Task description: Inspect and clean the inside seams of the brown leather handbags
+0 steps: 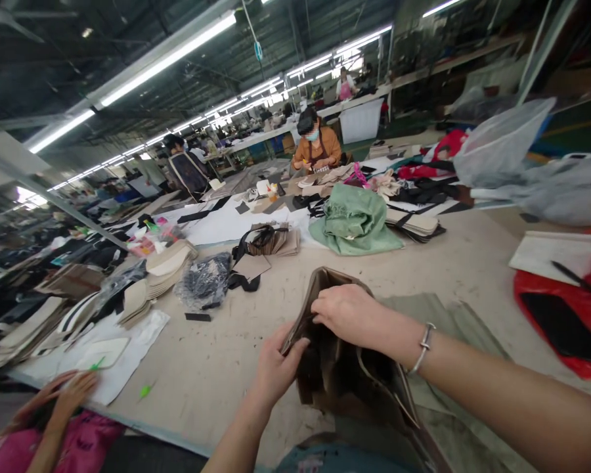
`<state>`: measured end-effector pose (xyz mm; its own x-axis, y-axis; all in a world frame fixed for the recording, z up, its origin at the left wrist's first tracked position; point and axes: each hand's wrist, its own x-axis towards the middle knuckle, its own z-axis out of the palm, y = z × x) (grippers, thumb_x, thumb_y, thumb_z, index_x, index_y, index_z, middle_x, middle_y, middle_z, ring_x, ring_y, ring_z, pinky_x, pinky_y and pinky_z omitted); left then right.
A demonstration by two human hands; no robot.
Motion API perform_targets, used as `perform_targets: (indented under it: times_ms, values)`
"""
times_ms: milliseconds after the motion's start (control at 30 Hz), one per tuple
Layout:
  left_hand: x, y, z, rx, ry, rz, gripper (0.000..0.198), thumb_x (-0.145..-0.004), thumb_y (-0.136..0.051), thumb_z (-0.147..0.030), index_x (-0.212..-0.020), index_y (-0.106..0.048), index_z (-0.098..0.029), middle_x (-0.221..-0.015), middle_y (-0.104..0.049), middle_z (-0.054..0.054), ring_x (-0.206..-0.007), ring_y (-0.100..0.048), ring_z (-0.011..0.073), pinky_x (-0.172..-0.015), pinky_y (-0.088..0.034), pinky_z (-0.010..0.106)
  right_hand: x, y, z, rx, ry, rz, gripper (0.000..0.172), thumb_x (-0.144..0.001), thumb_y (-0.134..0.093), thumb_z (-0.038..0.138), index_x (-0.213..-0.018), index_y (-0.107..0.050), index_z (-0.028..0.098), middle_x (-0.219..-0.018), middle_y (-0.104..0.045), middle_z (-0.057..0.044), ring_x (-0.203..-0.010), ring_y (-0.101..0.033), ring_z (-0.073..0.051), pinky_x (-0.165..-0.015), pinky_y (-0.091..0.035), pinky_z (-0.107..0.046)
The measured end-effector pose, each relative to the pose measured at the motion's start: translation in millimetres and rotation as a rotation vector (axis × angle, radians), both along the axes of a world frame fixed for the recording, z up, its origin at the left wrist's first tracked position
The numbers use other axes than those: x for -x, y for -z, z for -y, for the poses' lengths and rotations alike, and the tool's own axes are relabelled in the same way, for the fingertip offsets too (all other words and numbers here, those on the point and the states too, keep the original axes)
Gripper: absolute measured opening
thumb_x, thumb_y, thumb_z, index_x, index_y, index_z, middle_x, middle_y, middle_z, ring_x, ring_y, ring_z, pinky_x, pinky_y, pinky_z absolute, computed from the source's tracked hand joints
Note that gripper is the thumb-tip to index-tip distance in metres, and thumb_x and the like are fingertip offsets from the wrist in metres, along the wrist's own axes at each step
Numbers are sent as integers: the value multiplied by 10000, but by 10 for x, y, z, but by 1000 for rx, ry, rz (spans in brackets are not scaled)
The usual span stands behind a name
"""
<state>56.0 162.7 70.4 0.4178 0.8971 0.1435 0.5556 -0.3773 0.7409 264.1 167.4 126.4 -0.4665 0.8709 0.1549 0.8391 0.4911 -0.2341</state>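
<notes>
A brown fabric bag (pixel 331 361) stands open-mouthed at the table's near edge, its dark inside facing me. My left hand (pixel 276 364) is closed on the bag's left rim, with the thumb inside and the other fingers behind the wall. Reaching in across the opening, my right hand (pixel 347 314) has its fingers bent against the inner side of that same wall, and it wears a bracelet (pixel 426 347). Its fingertips are partly hidden, but they appear to pinch the bag's material. Olive-green cloth (pixel 418 305) lies flat under my right forearm.
A crumpled green cloth bundle (pixel 354 220) lies beyond the bag. Plastic-wrapped black material (pixel 205 279) and stacked beige pieces (pixel 170 266) are to the left. A phone (pixel 564 325) rests on red plastic at right. A co-worker's hands (pixel 71 394) work at lower left; another person (pixel 318 148) sits opposite.
</notes>
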Motion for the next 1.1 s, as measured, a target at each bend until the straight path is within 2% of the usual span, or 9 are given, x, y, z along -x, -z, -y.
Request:
perform_targets:
  times_ms: [133, 467, 767, 1100]
  values:
    - [-13, -12, -13, -5, -7, -29, 293, -852, -504, -307, -1083, -615, -164, -1033, -658, 56, -948, -597, 201, -858, -463, 311, -63, -5, -8, -6, 5, -16, 243, -879, -492, 317, -768, -663, 186, -779, -653, -34, -732, -585, -150, -632, -369, -235]
    - [-59, -41, 35, 76, -23, -17, 336, -874, -465, -355, -1121, -602, -172, -1078, -637, 66, -993, -571, 215, -905, -441, 338, -26, -16, -79, -35, 71, -17, 212, -867, -507, 321, -800, -664, 194, -805, -659, -38, -752, -602, -176, -627, -384, -252]
    - [-61, -10, 69, 74, 8, -29, 353, -892, -442, -355, -1178, -566, -190, -1138, -611, 55, -1033, -555, 204, -932, -417, 316, -30, -5, -81, -21, 80, -3, 229, -870, -497, 336, -822, -668, 192, -806, -657, -42, -743, -599, -175, -618, -381, -252]
    - [-54, -22, 81, 66, 35, -29, 387, -902, -410, -358, -1218, -535, -172, -1204, -576, 83, -1102, -524, 224, -982, -396, 359, -3, -19, -88, -20, 68, 9, 238, -881, -475, 317, -815, -661, 185, -817, -667, -49, -761, -603, -175, -645, -388, -253]
